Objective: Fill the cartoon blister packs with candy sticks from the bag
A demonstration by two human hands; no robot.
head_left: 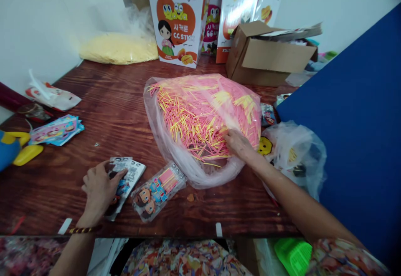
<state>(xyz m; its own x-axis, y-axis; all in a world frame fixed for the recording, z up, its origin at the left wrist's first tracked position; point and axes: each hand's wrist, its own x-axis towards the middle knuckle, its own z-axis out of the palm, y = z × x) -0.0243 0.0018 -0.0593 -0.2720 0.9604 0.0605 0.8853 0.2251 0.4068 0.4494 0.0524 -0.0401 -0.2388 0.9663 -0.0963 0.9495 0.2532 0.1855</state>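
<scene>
Crisscrossed thin pink-and-yellow sticks (184, 121) extend left from my nearer right hand (238, 143), grip indiscernible; near the worktop's (56, 184) front edge, my left hand (99, 186) spreads over clear printed packets (134, 172).

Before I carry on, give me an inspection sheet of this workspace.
Surface: dark wood-grained table, white strips at its near edge.
Job's things: open plastic bag of pink and yellow sticks; one packet with sticks showing; stack of printed packets.
Clutter: soft pack and printed cards at left; clear bag at right.
Hands: left hand on the stack; right hand at the sticks, its grip unclear.
Cables: nothing clearly seen.
Surroundings: printed cartons behind, blue panel at right.
</scene>
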